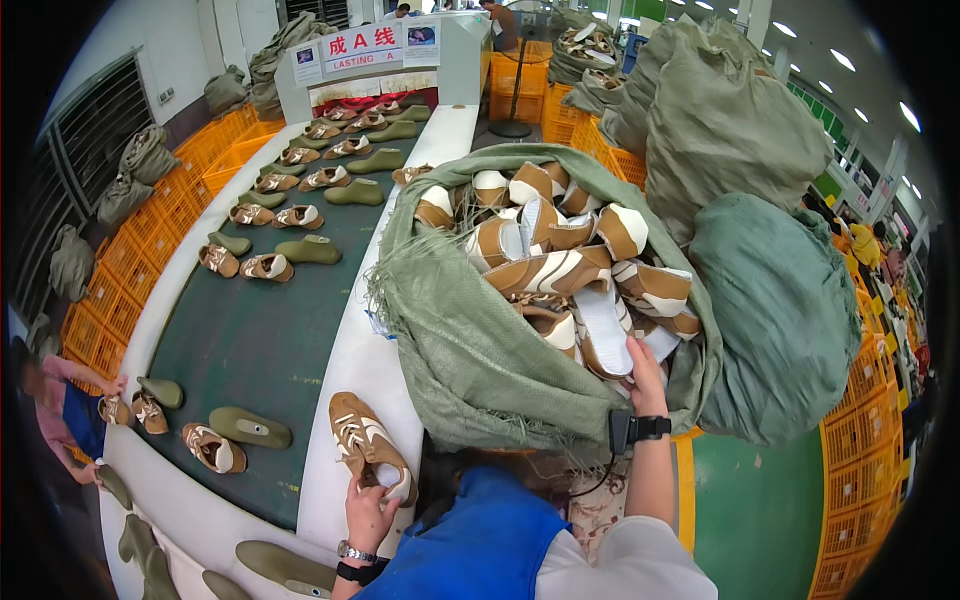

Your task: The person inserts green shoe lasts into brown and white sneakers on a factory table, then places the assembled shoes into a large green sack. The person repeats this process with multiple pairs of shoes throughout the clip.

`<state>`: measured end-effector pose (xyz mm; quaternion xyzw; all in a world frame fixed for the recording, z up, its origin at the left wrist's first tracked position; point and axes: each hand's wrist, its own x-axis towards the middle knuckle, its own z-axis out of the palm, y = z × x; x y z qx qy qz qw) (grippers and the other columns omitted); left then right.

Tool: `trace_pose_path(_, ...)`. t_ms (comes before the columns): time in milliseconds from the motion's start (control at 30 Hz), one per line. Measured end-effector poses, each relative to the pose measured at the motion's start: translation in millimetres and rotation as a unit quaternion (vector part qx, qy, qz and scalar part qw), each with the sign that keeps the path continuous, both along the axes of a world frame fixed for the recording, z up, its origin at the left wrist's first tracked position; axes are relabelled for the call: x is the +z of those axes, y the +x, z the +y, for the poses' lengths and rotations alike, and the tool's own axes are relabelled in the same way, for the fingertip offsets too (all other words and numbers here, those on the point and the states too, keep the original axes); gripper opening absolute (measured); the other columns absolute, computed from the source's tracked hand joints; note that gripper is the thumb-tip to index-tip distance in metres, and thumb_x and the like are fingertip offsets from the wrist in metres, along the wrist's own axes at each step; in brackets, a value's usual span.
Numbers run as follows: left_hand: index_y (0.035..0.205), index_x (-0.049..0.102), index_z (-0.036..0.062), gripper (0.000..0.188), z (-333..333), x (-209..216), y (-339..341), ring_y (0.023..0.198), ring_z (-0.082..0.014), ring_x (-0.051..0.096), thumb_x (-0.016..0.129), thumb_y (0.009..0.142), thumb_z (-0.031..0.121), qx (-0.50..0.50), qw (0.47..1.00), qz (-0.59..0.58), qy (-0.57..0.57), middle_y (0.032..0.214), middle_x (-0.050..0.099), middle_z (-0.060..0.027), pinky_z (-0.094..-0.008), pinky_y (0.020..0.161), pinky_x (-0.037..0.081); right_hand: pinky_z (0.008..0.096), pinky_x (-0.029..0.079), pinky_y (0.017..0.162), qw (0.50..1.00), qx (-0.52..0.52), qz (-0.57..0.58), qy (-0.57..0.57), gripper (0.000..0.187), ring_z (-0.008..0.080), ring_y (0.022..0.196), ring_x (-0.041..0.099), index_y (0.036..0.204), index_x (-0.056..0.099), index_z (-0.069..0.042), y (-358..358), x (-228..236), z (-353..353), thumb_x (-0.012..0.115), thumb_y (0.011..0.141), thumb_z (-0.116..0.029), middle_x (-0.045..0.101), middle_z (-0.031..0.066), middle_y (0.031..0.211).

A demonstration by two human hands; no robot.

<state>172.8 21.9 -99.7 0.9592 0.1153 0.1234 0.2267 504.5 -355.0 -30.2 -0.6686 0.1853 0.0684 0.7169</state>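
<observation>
My left hand (370, 518) is closed on the heel end of a brown shoe upper (362, 432) with white stripes. That upper lies on the white ledge (335, 350) beside the conveyor, toe pointing away from me. My right hand (646, 378) reaches into a big green woven sack (450, 350) full of similar brown and white uppers. Its fingers close on the near end of one upper (603, 330) whose white underside faces up. Part of this grip is hidden behind the hand and the uppers around it.
Green shoe lasts (308, 250) and uppers sit in rows on the dark green conveyor belt (250, 340). More lasts (285, 567) lie at the near left. A co-worker (75, 400) handles an upper at far left. Stuffed sacks (775, 320) and orange crates (865, 440) stand right.
</observation>
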Motion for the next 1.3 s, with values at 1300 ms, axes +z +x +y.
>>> trace_pose_path(1300, 0.087, 0.069, 0.0036, 0.027, 5, -12, -61, 0.102, -0.0378, 0.055, 0.078, 0.065, 0.017, 0.072, 0.997, -0.008, -0.007, 0.084, 0.068, -0.0128, -0.0438, 0.091, 0.043, 0.0355, 0.05, 0.068, 0.741, 0.178, -0.505, -0.405, 0.016, 0.0265, 0.078, 0.066, 0.095, 0.062, -0.007, 29, 183, 113, 0.063, 0.08, -0.011, 0.067, 0.0129, 0.084)
